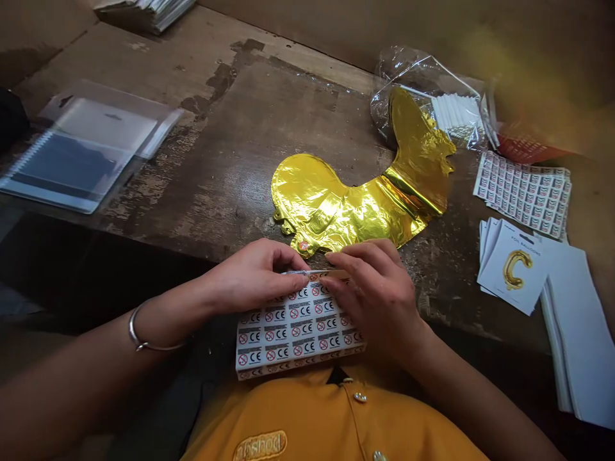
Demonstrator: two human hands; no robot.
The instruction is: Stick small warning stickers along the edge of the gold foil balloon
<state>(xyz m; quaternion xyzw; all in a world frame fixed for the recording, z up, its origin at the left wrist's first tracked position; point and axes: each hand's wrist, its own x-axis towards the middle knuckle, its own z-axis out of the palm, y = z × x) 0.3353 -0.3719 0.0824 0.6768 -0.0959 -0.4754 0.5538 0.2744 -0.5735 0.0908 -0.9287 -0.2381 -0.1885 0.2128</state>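
Left hand (pixel 254 275) and right hand (pixel 372 296) are both closed in a fingertip pinch on the top edge of a sheet of warning labels (pixel 298 328), working at a narrow strip there; whether it has separated from the sheet is hard to tell. The sheet rests against the person's yellow shirt (pixel 336 416), below the tabletop's near edge. Just above the hands, a gold foil balloon (pixel 336 214) lies flat and uninflated on the worn wooden tabletop (pixel 230 128), its crinkled, mirror-bright skin curving toward the upper right, with a small round orange mark near its lower end.

As things lie, the balloon is unpacked and the sheet is mostly full, with rows of small printed labels intact. More label sheets (pixel 523 195) sit in a loose stack at the right, beside printed cards (pixel 514 266) showing a gold letter C — glossy, white and neatly rectangular. Long white packets (pixel 579 333) lie at the lower right. At the top, a crumpled clear plastic bag (pixel 408 77) holds white sticks (pixel 456 115), while clear sleeves (pixel 81 147) lie at the upper left.
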